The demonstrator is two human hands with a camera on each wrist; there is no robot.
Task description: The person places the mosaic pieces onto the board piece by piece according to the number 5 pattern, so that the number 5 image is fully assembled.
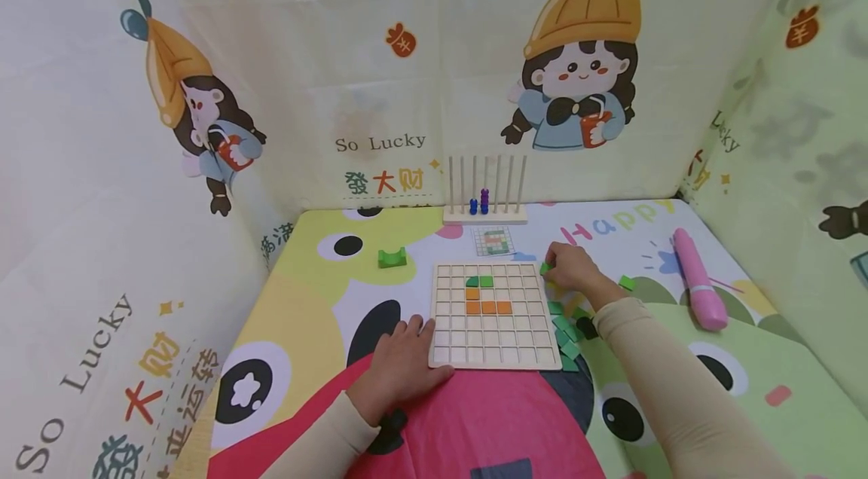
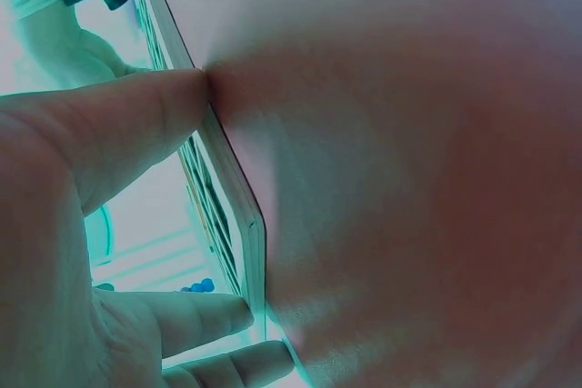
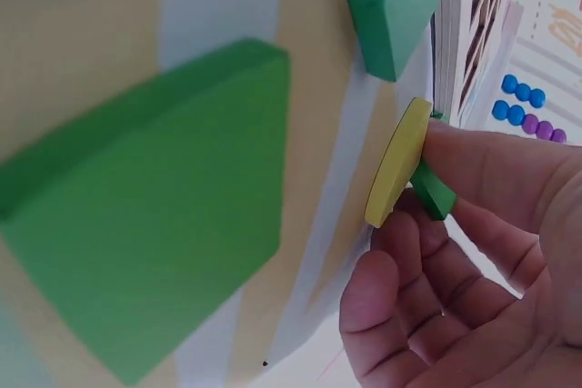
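Observation:
A square wooden grid board [image 1: 450,340] lies on the cloth, holding green and orange tiles [image 1: 489,307] in several cells. My left hand [image 1: 400,366] rests at its near left corner, thumb along the front edge and fingers at the left side. In the left wrist view, the thumb and two fingertips touch the board's edge [image 2: 238,197]. Beyond the board's far right corner, my right hand [image 1: 573,268] pinches a small green tile [image 3: 434,190] between thumb and fingers. A yellow-green tile [image 3: 398,165] overlaps the thumb tip in the right wrist view.
Loose green tiles [image 1: 564,327] lie along the board's right side. Behind it are a printed pattern card [image 1: 493,241] and a bead rack [image 1: 484,217]. A green notched block [image 1: 392,258] stands left, a pink wand-shaped object [image 1: 700,279] right.

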